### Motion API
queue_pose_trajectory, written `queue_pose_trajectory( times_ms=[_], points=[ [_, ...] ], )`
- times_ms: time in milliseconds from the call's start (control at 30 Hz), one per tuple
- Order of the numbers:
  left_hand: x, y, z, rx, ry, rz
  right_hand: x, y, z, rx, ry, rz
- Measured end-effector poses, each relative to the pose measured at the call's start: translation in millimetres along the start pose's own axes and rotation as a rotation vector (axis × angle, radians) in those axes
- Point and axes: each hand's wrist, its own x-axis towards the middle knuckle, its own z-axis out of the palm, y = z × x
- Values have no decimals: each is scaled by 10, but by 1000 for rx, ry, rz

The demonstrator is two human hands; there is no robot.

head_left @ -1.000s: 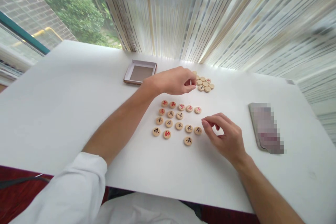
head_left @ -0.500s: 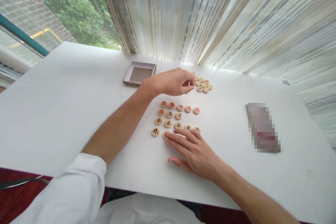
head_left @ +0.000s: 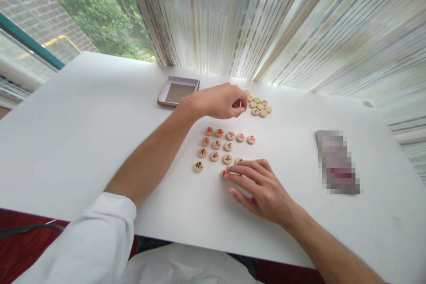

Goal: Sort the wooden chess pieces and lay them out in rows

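Note:
Round wooden chess pieces with red and black characters lie in rows (head_left: 223, 144) on the white table (head_left: 83, 133). My left hand (head_left: 221, 101) reaches across to a small heap of pieces (head_left: 258, 107) at the back, its fingers curled in a pinch at the heap's left edge. Whether it holds a piece I cannot make out. My right hand (head_left: 259, 186) lies flat with fingers stretched out, the fingertips on a red-marked piece (head_left: 224, 173) in the nearest row. It covers other pieces of that row.
An open shallow cardboard box (head_left: 178, 91) sits at the back, left of the heap. A flat grey object (head_left: 337, 160), blurred out, lies to the right. Striped curtains hang behind the table, and a window is at the left.
My right hand went left over the nearest row, then slid back to the right with the red-marked piece under its fingertips. My left hand stayed at the heap.

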Motion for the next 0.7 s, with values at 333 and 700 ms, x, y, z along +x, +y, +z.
queue_pose_trajectory(
  times_ms=[333,700],
  points=[
    [22,-113,19,-30,-8,-30,-53,417,-272,-18,248,202],
    [97,-270,109,-12,93,-45,-70,875,-249,-10,486,536]
  ],
)
